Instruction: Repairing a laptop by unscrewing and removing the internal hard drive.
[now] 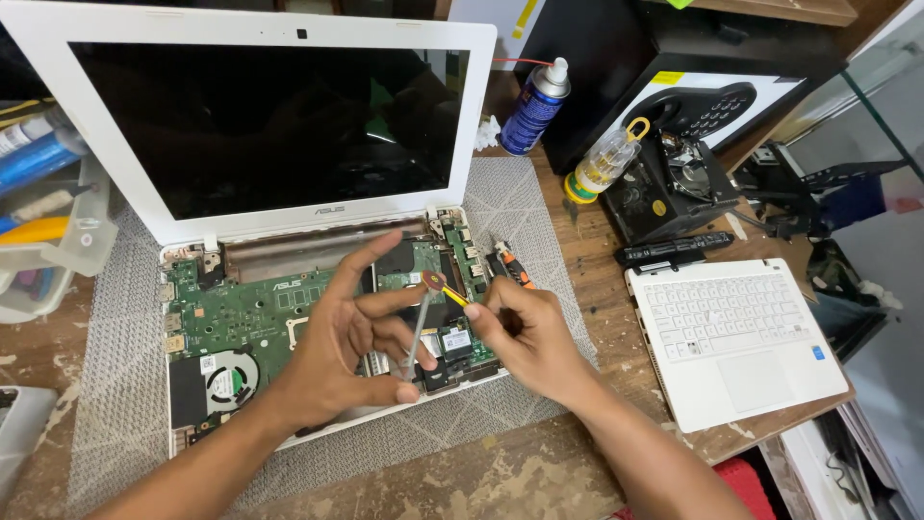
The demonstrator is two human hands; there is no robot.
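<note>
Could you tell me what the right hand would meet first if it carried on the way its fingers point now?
Probably the left hand: the right hand points leftward, fingertips at a thin metal tool; depth is uncertain.

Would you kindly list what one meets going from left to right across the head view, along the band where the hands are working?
Cooling fan → left hand → thin metal tool → right hand → detached white keyboard panel.
</note>
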